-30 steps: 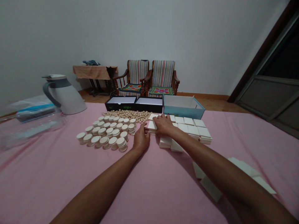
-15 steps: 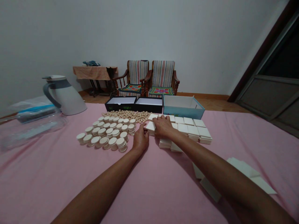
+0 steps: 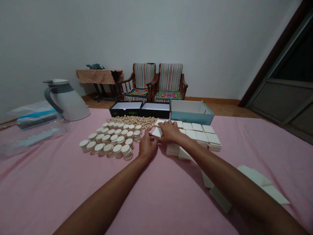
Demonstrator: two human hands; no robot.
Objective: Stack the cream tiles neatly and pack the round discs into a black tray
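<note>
My left hand point(image 3: 147, 146) is closed at the left and near side of a stack of pale square tiles point(image 3: 157, 132), its thumb against the near edge. From the other side, my right hand point(image 3: 169, 131) grips the same stack, its fingers curled over the top and hiding part of it. More stacked square tiles point(image 3: 202, 137) stand in rows to the right, partly behind my right hand and forearm. Left of my left hand are several short stacks of round pale discs point(image 3: 118, 148). Small wooden beads point(image 3: 132, 120) lie in a heap behind the discs.
A black two-part box point(image 3: 151, 113) and a light blue box point(image 3: 193, 117) stand open at the back. To the left are a grey-white jug point(image 3: 73, 102) and clear plastic packaging point(image 3: 34, 138). Loose pale sheets point(image 3: 259, 179) lie at right on the pink cloth point(image 3: 156, 202).
My left thumb has shifted slightly right along the near edge of the stack. My right fingers have moved a little, staying on the same stack.
</note>
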